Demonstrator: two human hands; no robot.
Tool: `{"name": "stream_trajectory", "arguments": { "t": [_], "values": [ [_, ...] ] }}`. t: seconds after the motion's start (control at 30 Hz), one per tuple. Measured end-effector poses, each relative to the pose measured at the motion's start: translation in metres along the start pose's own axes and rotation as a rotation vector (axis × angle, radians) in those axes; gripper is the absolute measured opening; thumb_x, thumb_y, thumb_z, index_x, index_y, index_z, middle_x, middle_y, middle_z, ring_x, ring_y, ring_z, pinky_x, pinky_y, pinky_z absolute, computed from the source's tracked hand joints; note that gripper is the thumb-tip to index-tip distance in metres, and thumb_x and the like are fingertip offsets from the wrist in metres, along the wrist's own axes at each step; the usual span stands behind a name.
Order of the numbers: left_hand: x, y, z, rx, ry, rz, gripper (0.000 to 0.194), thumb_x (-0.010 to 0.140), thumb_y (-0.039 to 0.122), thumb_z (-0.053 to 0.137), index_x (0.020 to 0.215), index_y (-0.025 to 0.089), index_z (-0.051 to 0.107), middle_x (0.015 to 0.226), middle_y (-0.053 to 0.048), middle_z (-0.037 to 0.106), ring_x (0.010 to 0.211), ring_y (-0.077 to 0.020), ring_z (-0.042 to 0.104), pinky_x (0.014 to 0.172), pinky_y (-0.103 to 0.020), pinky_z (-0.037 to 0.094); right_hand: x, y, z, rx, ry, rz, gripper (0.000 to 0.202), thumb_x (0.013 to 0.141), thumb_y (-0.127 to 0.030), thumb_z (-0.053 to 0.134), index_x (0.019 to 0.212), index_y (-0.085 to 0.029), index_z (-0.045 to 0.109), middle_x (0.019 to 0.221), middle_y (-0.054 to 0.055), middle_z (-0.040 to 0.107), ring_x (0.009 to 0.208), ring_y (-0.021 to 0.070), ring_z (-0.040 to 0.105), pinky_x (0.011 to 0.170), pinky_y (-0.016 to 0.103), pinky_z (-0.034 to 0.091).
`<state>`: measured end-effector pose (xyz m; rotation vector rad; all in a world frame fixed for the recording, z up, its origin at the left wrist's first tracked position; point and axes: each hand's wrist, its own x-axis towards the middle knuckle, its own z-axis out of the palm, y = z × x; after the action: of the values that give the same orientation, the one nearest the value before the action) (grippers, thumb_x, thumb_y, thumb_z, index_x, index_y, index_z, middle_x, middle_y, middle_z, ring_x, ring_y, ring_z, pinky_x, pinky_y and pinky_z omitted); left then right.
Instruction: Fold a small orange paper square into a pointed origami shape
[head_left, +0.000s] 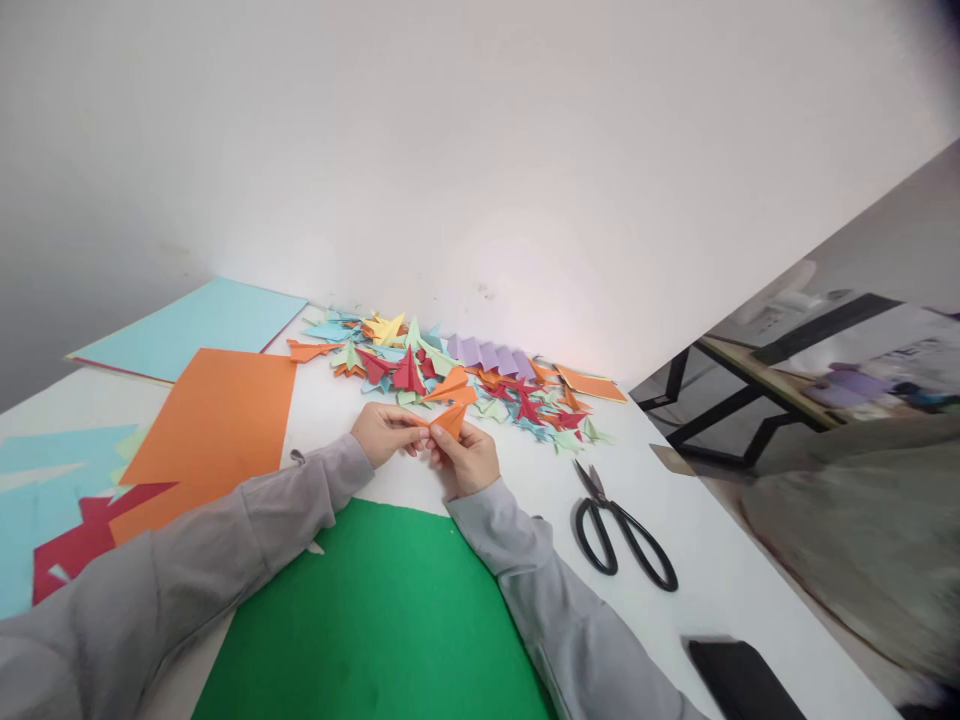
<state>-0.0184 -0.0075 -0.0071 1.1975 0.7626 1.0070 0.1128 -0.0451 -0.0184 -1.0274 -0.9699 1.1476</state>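
Note:
Between my two hands is a small folded orange paper plane (450,420), pinched at its lower edge above the white table. My left hand (385,434) grips its left side, thumb and fingers pressed together. On the right side, my right hand (471,460) holds it with the thumb against the fold. Just behind lies a long heap of small folded paper planes (409,372) in red, green, blue, yellow and orange. A green sheet (375,610) lies beneath my forearms.
Black-handled scissors (626,535) lie slightly open at the right, with a black phone-like object (742,680) nearer me. Orange sheets (217,420), a light blue stack (202,325) and red scraps (75,545) are at left. Purple pleated paper (491,355) stands by the wall.

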Motion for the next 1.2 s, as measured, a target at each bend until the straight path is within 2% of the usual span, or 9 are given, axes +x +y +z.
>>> {"name": "stream_trajectory", "arguments": {
  "t": [0.33,0.5,0.8,0.93,1.2],
  "values": [
    [-0.0012,0.0032,0.0004,-0.095,-0.046,-0.054,0.027,0.044,0.028,0.079,0.060,0.009,0.067,0.046,-0.003,0.062,0.038,-0.0101,0.054,0.039,-0.022,0.044,0.0010,0.0005,-0.0004,0.007,0.019,-0.010,0.026,0.056,-0.038,0.074,0.060,-0.014,0.063,0.049,-0.001,0.061,0.035,0.0068,0.048,0.033,0.019,0.035],
    [-0.0021,0.0045,0.0012,-0.139,-0.034,-0.092,0.028,0.044,0.030,0.079,0.059,0.008,0.066,0.048,-0.005,0.063,0.043,-0.0114,0.056,0.042,-0.022,0.045,0.0006,-0.0001,0.0006,0.008,0.037,-0.029,0.026,0.058,-0.038,0.072,0.061,-0.014,0.063,0.049,-0.001,0.060,0.035,0.0067,0.047,0.033,0.019,0.035],
    [-0.0004,-0.0003,-0.0017,-0.047,-0.031,-0.062,0.027,0.049,0.030,0.076,0.059,0.009,0.063,0.044,-0.002,0.059,0.035,-0.0091,0.052,0.038,-0.021,0.043,-0.0019,-0.0015,0.0011,-0.002,-0.006,0.025,0.030,0.059,-0.042,0.070,0.058,-0.013,0.062,0.049,0.000,0.061,0.035,0.0074,0.048,0.034,0.020,0.035],
    [-0.0003,-0.0001,-0.0016,0.004,-0.046,-0.057,0.025,0.052,0.029,0.075,0.058,0.009,0.061,0.041,0.000,0.057,0.034,-0.0081,0.050,0.035,-0.019,0.040,-0.0029,-0.0040,0.0034,-0.065,0.002,0.021,0.033,0.055,-0.044,0.072,0.055,-0.014,0.060,0.045,-0.001,0.058,0.034,0.0070,0.046,0.033,0.019,0.034],
    [-0.0008,0.0032,0.0001,0.020,-0.059,-0.049,0.024,0.051,0.028,0.073,0.058,0.010,0.058,0.033,0.004,0.051,0.027,-0.0060,0.042,0.030,-0.017,0.034,-0.0043,-0.0084,0.0075,-0.147,-0.013,-0.021,0.039,0.056,-0.050,0.069,0.049,-0.015,0.054,0.037,-0.003,0.051,0.029,0.0059,0.041,0.031,0.019,0.029]
  ]
}}
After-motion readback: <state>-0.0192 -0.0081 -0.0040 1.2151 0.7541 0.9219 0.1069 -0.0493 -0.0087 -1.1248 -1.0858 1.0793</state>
